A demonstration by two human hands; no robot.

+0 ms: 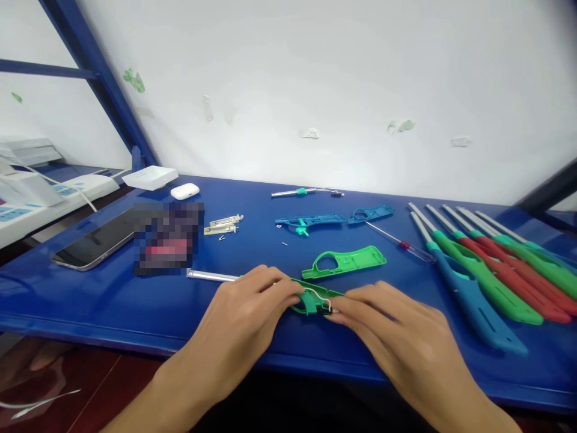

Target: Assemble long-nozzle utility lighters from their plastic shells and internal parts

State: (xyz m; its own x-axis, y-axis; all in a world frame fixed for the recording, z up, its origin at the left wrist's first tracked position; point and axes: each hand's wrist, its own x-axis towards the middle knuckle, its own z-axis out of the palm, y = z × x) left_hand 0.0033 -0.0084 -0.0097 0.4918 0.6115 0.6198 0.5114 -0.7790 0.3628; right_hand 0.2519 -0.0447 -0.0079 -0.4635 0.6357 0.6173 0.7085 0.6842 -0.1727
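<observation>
Both hands work over an opened green lighter shell (295, 308) near the table's front edge. My left hand (256, 316) is closed on its left part, where a silver lighter tube (211, 276) sticks out to the left. A teal trigger (308, 302) and a thin white wire (321, 294) show inside the shell. My right hand (396, 328) pinches the right end, beside a small black part (323, 309); whether it grips that part or the shell is partly hidden. Just behind lies the other green shell half (349, 262).
Blue shell halves (311, 221), a silver tube with wire (291, 193), a screwdriver (406, 245) and pale fuel tanks (222, 225) lie farther back. Several whole lighters (473, 288) are at right. A phone (101, 237) and white case (184, 191) are at left, before the wall (315, 78).
</observation>
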